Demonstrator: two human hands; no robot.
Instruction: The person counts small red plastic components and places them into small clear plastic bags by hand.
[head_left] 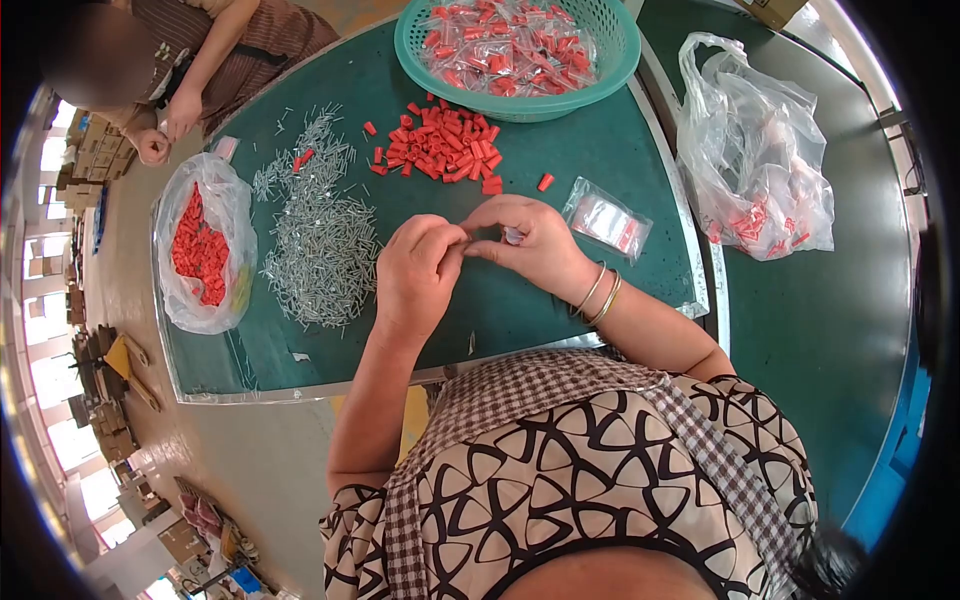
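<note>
My left hand [415, 268] and my right hand [528, 240] meet over the green table, thumb and fingers pinched together tip to tip. A small whitish, plastic-looking piece [513, 236] shows inside the curl of my right hand. What the fingertips pinch is hidden. Just beyond my hands lies a heap of red plastic sleeves [445, 142]. Left of my left hand spreads a pile of metal screws [322, 255], with a couple of red sleeves on it. To the right of my right hand are a single red sleeve [545, 182] and a clear packet [608, 220].
A green basket [520, 105] full of bagged red pieces stands at the back. Red sleeves fill a plastic bag [235, 200] on the left. Another plastic bag [755, 165] lies on the right-hand surface. A co-worker [255, 50] sits at the far left, hands by the table edge.
</note>
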